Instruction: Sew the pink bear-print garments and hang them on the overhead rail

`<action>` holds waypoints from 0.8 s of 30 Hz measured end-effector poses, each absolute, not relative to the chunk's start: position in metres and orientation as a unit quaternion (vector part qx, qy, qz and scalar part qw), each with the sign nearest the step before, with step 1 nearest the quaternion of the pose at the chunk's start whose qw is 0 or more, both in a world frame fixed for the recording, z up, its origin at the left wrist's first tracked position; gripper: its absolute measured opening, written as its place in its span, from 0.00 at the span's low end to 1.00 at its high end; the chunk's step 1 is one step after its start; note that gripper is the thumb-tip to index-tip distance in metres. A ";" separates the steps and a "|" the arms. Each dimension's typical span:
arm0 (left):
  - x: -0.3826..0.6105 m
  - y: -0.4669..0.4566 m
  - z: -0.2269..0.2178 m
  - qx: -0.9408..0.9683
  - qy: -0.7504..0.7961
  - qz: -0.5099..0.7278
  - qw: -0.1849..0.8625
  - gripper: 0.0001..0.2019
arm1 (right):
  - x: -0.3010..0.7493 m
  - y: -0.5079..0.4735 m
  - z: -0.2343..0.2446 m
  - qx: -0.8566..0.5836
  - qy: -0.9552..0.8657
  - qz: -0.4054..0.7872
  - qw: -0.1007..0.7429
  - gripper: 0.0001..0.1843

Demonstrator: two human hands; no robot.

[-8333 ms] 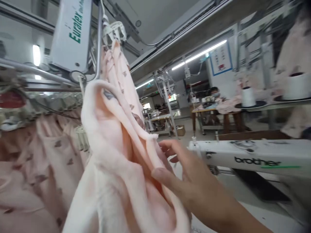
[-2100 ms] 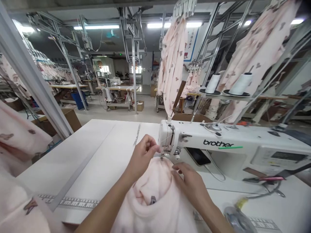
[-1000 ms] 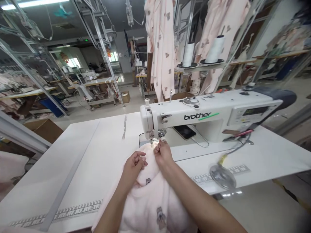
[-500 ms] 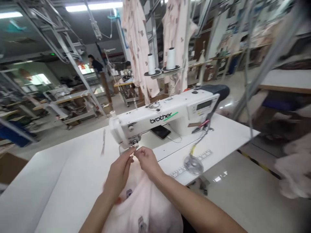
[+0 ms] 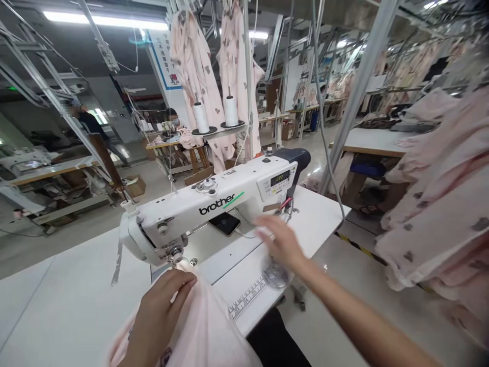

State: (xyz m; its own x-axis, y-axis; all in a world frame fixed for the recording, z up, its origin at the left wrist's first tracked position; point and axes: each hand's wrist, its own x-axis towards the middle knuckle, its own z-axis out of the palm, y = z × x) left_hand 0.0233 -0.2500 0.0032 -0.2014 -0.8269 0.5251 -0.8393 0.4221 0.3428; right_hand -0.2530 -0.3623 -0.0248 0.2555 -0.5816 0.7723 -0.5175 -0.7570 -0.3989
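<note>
Left hand: The left hand [image 5: 160, 311] lies curved over the cloth just in front of the needle area, fingers bent and resting on the fabric; whether it is actually clenching the cloth I cannot tell.

Right hand: The right hand [image 5: 280, 242] is blurred, open with fingers loosely spread, holding nothing, above the tabletop and well apart from the cloth.

Garment: The pale pink garment [image 5: 198, 326] with small brown bear prints lies bunched on the tabletop, its top edge reaching the presser foot [image 5: 176, 253] under the machine head.

Machine: A white Brother sewing machine [image 5: 214, 204] stands on the tabletop, with a lit display panel [image 5: 274, 178] at its far end and a smartphone [image 5: 224, 223] lying beneath its arm.

Tabletop: The white tabletop [image 5: 69, 316] carries a printed ruler scale [image 5: 248, 298] along its edge, just beside a round clear plastic disc [image 5: 275, 272] below the right hand.

Surroundings: Two white thread cones [image 5: 216, 114] sit on a stand behind the machine, below hanging pink garments [image 5: 194, 76]. More pink garments [image 5: 431, 204] hang at the right. A seated co-worker [image 5: 172, 120] is at a distant table.
</note>
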 end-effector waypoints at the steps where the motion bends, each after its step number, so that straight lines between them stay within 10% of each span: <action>1: 0.022 -0.249 0.004 0.534 -0.777 0.016 0.334 0.06 | -0.281 -0.382 -0.026 -0.781 0.396 -0.481 -0.054 0.12; 7: 0.008 -0.249 0.008 0.529 -0.778 0.017 0.340 0.07 | -0.375 -0.456 -0.022 -0.866 0.386 -0.137 -0.287 0.11; 20: -0.010 -0.252 0.012 0.575 -0.744 -0.054 0.337 0.09 | -0.390 -0.481 0.011 -0.910 0.326 -0.057 -0.248 0.10; 24: -0.009 -0.251 0.011 0.590 -0.722 -0.079 0.352 0.08 | -0.434 -0.472 0.021 -0.886 0.413 -0.133 -0.167 0.25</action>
